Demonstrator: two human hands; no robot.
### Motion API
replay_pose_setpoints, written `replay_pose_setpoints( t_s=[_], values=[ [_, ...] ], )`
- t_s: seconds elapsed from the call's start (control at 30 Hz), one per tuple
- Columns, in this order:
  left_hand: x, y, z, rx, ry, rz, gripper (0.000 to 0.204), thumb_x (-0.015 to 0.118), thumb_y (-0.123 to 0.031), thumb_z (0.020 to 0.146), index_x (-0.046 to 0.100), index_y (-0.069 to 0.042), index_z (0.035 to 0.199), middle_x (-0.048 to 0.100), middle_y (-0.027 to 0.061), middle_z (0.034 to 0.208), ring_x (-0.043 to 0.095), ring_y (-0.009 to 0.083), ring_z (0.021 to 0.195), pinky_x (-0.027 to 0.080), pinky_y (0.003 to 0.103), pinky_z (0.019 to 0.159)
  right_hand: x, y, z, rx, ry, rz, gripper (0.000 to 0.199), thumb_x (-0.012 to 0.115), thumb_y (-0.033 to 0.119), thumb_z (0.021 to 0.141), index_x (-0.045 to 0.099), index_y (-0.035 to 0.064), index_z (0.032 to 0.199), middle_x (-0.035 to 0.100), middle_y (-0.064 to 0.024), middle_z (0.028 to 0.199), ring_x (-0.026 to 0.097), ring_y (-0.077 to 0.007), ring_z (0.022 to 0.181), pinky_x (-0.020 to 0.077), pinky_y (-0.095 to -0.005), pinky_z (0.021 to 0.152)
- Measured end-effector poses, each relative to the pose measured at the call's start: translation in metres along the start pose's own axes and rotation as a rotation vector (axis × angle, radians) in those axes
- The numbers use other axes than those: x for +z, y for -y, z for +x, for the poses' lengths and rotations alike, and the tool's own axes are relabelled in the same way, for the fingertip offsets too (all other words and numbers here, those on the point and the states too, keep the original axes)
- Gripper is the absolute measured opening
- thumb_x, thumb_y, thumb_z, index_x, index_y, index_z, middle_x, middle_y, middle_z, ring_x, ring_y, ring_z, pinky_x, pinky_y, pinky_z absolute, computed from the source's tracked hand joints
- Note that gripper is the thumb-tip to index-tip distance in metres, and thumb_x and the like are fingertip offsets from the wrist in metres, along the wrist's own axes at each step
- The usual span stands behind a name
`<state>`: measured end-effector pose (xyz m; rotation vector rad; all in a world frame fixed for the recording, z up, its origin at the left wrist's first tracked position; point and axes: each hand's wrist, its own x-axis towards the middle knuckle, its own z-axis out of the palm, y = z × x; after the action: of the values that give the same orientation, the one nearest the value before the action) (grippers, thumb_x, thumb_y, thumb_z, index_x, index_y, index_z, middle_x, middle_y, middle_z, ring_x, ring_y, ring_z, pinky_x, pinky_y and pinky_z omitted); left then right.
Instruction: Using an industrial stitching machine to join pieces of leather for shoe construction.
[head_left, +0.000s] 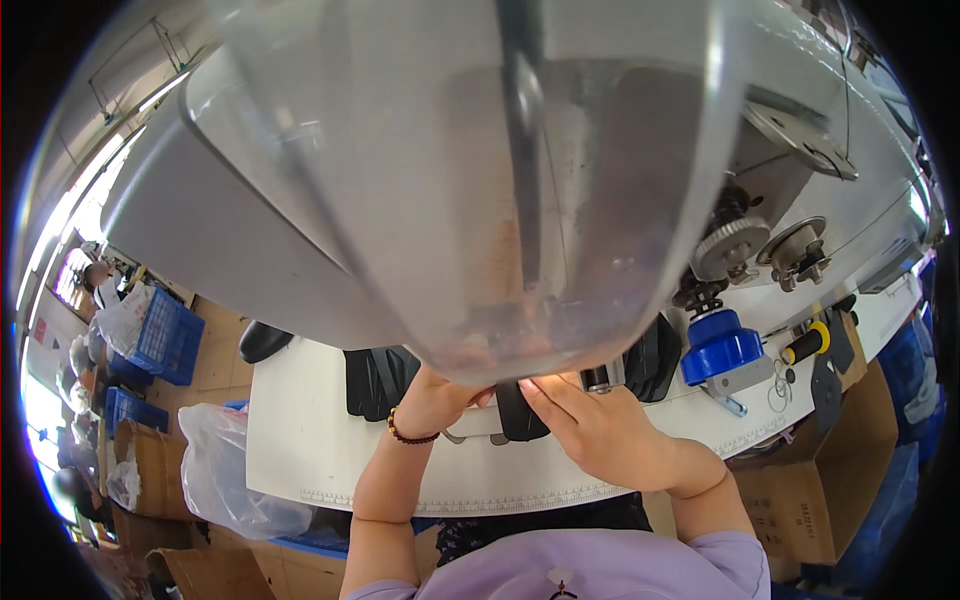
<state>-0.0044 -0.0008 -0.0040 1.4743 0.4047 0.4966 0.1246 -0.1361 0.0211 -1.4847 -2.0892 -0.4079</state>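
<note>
Under the head of a large pale sewing machine (270,250), a flat black piece (518,418) lies over the near side of the work area. My left hand (438,402), with a beaded bracelet at the wrist, is closed at the piece's left edge; the machine's clear cover hides part of its fingers. From the right, my right hand (595,425) presses its fingertips on the same piece, the fingers close together. A stack of black pieces (378,382) lies beside my left hand. More black pieces (655,360) lie beyond my right hand.
The white table (300,430) has a ruler strip along its near edge. A blue knob-like part (722,345) hangs from the machine at right, near a yellow-and-black roll (806,343). Cardboard boxes (815,490) stand lower right; a plastic bag (225,480) and blue crates (165,335) are left.
</note>
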Motion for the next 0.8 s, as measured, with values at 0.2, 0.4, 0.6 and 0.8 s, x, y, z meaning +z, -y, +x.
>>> replay_pose_setpoints(
  t_s=[0.2, 0.4, 0.6, 0.8],
  values=[
    [-0.002, 0.0, 0.002, 0.033, -0.026, 0.038, 0.02, 0.046, -0.005, 0.073, 0.053, 0.001, 0.055, 0.045, 0.0004, 0.048, 0.035, 0.0019, 0.041, 0.025, 0.015, 0.037, -0.003, 0.0, 0.002, -0.006, 0.02, -0.043, 0.027, 0.053, 0.005, 0.061, 0.052, -0.0053, 0.086, 0.047, -0.0084, 0.083, 0.047, -0.0188, 0.075, 0.0382, -0.027, 0.061],
    [0.001, 0.002, 0.006, 0.059, -0.071, -0.036, 0.017, 0.046, -0.005, 0.073, 0.053, 0.002, 0.059, 0.046, 0.0003, 0.048, 0.034, 0.0021, 0.04, 0.026, 0.015, 0.037, 0.002, -0.004, 0.0, 0.028, 0.027, 0.003, 0.042, 0.05, -0.003, 0.06, 0.047, -0.0028, 0.102, 0.046, -0.0114, 0.1, 0.053, -0.0118, 0.067, 0.0338, -0.0197, 0.034],
    [0.004, -0.002, 0.006, 0.041, -0.065, -0.044, 0.018, 0.045, -0.005, 0.074, 0.053, 0.002, 0.06, 0.046, -0.0003, 0.049, 0.034, 0.0019, 0.041, 0.025, 0.015, 0.038, 0.003, -0.006, -0.001, 0.043, 0.047, -0.026, 0.043, 0.05, -0.002, 0.06, 0.047, -0.0008, 0.103, 0.046, -0.0096, 0.101, 0.054, -0.0116, 0.07, 0.0351, -0.0197, 0.035],
    [0.002, -0.002, 0.006, 0.053, -0.036, -0.007, 0.017, 0.046, -0.006, 0.075, 0.054, 0.001, 0.062, 0.046, -0.001, 0.05, 0.035, 0.0017, 0.042, 0.026, 0.015, 0.039, 0.007, -0.006, -0.001, 0.032, 0.063, -0.031, 0.043, 0.05, -0.001, 0.06, 0.046, -0.0028, 0.102, 0.045, -0.0103, 0.1, 0.052, -0.0129, 0.076, 0.036, -0.0197, 0.036]
  ],
)
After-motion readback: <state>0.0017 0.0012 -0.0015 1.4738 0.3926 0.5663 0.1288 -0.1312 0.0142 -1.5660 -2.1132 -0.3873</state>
